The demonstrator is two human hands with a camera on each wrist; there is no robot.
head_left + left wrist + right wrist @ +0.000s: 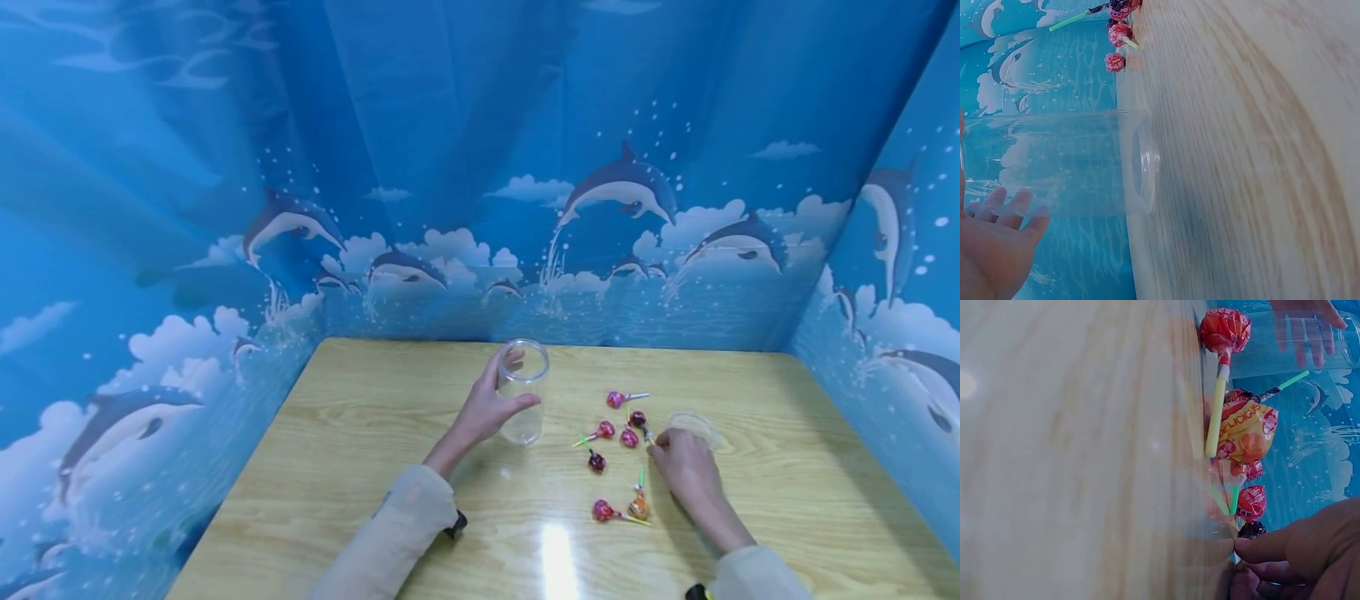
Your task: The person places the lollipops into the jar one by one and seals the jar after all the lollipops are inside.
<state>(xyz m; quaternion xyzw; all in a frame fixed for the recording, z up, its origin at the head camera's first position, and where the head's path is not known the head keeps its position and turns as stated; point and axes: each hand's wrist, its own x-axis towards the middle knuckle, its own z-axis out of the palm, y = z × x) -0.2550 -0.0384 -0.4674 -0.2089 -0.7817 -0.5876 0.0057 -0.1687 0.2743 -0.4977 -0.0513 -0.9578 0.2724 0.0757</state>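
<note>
My left hand (480, 408) holds a clear plastic jar (523, 417) that stands upright on the table, thumb on the near side and fingers round the back. In the left wrist view the fingers (1019, 209) show through the jar's wall (1079, 162). My right hand (688, 468) pinches the stick end of a dark-wrapped lollipop (638, 419); the right wrist view shows thumb and forefinger together at that stick, partly hiding it. Around it lie a pink lollipop (616, 400), red lollipops (606, 430) (629, 438), another dark one (596, 462), and an orange one (1250, 434).
A clear round lid (696, 427) lies flat just beyond my right hand. Nearer me is a red lollipop (602, 511) with a yellow stick. The wood-grain table (360, 433) meets a blue dolphin-print curtain (465, 167) at its back and sides.
</note>
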